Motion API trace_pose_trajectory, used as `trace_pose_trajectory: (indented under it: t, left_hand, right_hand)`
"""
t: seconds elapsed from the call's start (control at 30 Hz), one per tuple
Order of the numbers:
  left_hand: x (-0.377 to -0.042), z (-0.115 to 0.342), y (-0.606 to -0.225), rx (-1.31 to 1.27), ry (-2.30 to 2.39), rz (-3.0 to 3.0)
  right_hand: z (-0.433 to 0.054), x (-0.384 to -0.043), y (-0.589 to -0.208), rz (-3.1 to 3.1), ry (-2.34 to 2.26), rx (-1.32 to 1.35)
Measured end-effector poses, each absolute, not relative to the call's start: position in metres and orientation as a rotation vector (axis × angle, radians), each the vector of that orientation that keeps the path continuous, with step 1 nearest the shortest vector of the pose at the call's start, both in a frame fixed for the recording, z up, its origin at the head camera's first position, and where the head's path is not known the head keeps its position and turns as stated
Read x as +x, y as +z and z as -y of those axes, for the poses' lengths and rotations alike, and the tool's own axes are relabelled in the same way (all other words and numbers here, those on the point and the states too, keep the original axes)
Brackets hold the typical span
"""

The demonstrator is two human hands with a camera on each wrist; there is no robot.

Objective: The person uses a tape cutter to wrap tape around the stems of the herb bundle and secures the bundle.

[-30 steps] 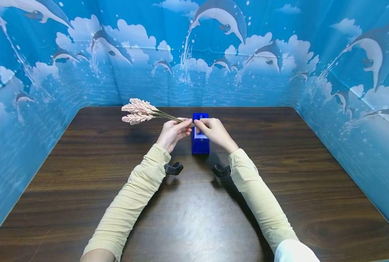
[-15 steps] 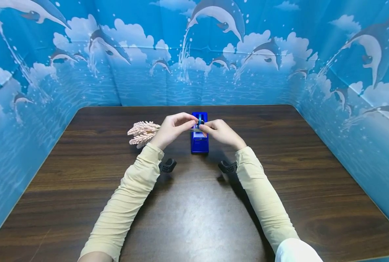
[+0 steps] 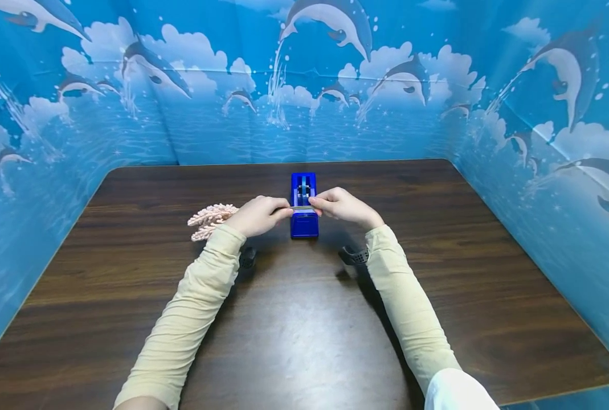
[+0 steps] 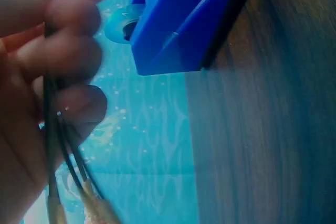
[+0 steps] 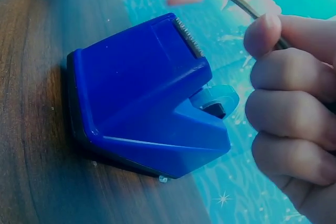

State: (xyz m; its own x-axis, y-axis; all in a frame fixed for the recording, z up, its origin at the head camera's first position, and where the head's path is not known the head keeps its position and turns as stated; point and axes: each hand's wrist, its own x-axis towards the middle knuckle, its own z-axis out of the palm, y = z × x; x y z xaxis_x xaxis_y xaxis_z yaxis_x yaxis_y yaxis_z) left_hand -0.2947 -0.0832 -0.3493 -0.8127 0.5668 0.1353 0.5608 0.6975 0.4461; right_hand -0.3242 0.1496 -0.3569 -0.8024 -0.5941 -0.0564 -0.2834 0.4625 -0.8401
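Several thin dark stems of a pale pink artificial flower sprig [image 3: 209, 219] are being held level just above a blue plastic tape dispenser [image 3: 303, 208], which is sitting at the middle of the table toward its far edge. The left hand [image 3: 257, 216] is curling its fingers round the stems to the left of the dispenser, with the pink heads sticking out past the wrist toward the left. The right hand [image 3: 341, 206] is pinching the stems' other end over the dispenser, knuckles up, fingers folded. Both forearms, in cream sleeves [image 3: 196, 319], are reaching forward from the near edge and converging. The dispenser's serrated blade [image 5: 188, 37] is lying just below the stems. Underneath, a dark brown wood-grain table [image 3: 489, 273] is spreading wide, and blue backdrop panels printed with dolphins and clouds [image 3: 396, 85] are enclosing it on the left, far and right sides.
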Motion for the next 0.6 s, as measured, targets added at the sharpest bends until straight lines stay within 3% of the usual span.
trace_pose_trajectory:
  t: [0.37, 0.6]
  left_hand:
    - [-0.302, 0.092, -0.359, 1.069, 0.687, -2.734]
    - [-0.303, 0.096, -0.36, 1.114, 0.627, -2.665]
  right_hand:
    - [-0.156, -0.325, -0.354, -2.212, -1.171, -0.713]
    - [-0.162, -0.325, -0.352, -2.491, -0.968, -0.812]
